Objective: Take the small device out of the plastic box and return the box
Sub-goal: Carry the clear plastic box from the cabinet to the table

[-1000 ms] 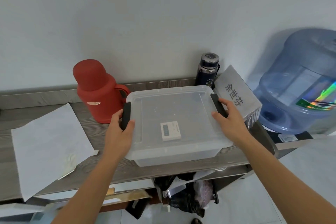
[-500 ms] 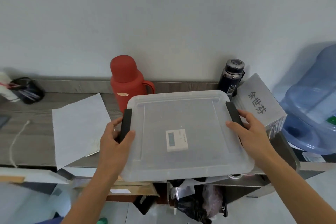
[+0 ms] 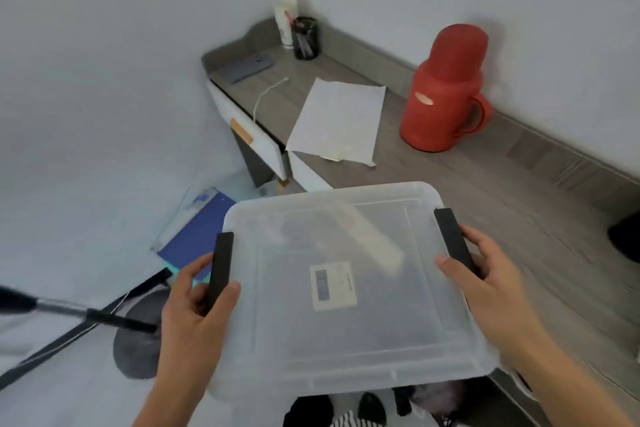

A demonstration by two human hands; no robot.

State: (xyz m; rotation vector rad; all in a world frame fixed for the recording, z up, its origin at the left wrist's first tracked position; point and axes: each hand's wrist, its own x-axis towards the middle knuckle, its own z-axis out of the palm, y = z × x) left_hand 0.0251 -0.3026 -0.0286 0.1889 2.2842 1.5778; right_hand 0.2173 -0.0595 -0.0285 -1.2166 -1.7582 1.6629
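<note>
A translucent plastic box [image 3: 346,350] with its lid on hangs in the air in front of me, partly over the desk's front edge. My left hand [image 3: 194,319] grips its black left latch [image 3: 220,267]. On the other side, my right hand [image 3: 485,281] holds the black right latch [image 3: 453,239]. A small white device [image 3: 333,286] with a grey screen shows through the lid, lying flat inside near the middle.
The grey wooden desk [image 3: 519,218] carries a red thermos jug [image 3: 445,90], a sheet of white paper [image 3: 337,121], a phone [image 3: 246,66], a pen cup [image 3: 305,38] and a white cable [image 3: 266,94]. On the floor to the left are a blue board [image 3: 194,239] and a black stand [image 3: 79,315].
The box has come off the desk and swung left toward me in both hands. The view has turned left; the water bottle and name card are out of sight.
</note>
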